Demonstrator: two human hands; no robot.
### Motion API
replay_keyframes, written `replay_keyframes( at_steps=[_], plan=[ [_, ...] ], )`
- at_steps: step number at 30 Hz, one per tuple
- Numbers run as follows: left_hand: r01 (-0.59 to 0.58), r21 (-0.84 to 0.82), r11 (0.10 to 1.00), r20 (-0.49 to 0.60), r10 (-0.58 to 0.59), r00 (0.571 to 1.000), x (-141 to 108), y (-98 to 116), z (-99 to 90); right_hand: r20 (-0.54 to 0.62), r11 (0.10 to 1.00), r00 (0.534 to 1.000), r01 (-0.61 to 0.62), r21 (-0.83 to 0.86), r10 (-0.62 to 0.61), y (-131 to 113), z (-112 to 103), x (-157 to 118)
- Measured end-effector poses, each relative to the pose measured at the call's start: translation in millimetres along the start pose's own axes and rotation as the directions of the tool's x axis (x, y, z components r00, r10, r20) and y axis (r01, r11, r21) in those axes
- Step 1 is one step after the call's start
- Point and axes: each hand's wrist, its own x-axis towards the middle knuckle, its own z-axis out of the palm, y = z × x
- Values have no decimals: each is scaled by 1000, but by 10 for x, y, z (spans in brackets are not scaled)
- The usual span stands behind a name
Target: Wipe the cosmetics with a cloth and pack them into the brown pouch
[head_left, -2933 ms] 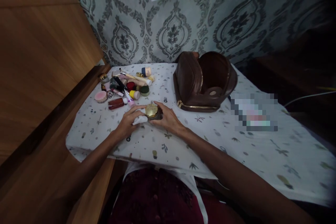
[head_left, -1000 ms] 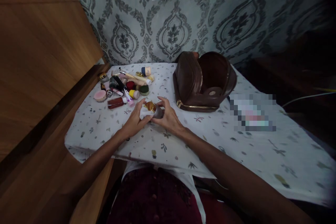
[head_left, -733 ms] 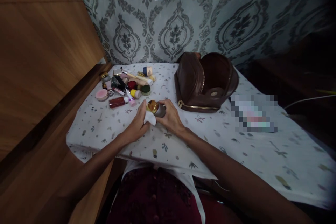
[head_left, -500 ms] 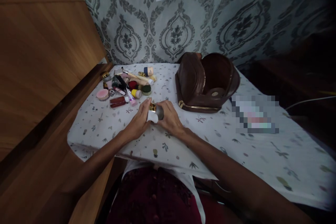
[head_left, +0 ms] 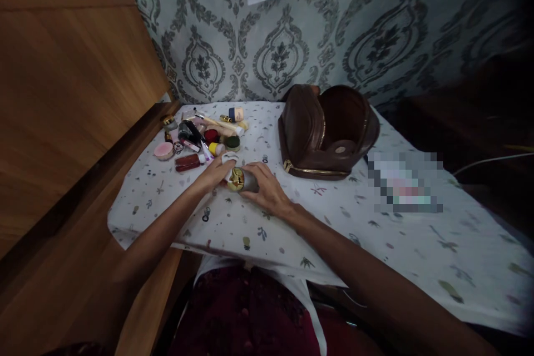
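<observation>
Inward from the near edge of the patterned surface [head_left: 300, 233], the right hand [head_left: 267, 189] curls its fingers around a gold-lidded jar [head_left: 242, 179]; the left hand [head_left: 212, 174] pinches a white wipe [head_left: 229, 160] beside the lid; farther, cosmetics [head_left: 204, 133] crowd the far left corner, an open brown bag [head_left: 304, 128] nearer the far edge's middle

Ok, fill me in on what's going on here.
A person's right hand holds a gold-lidded jar above the patterned tablecloth, while the left hand has a crumpled white wipe at its lid end. Loose cosmetics lie in a cluster beyond the left hand. A brown cosmetic bag sits open towards the right.
</observation>
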Motion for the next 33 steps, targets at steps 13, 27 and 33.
replay_keyframes(
  at_steps=[13, 27, 33],
  plan=[
    [-338, 39, 940, 37, 337, 941, -19, 20, 176, 26, 538, 840, -371, 757, 543, -62, -21, 108],
    [-780, 223, 585, 330, 708, 625, -115, -53, 194, 235, 101, 714, -394, 913, 659, 35, -118, 138],
    [-583, 29, 812, 178, 570, 802, -33, -136, 250, 198, 249, 770, -420, 873, 607, -13, -136, 140]
  ],
)
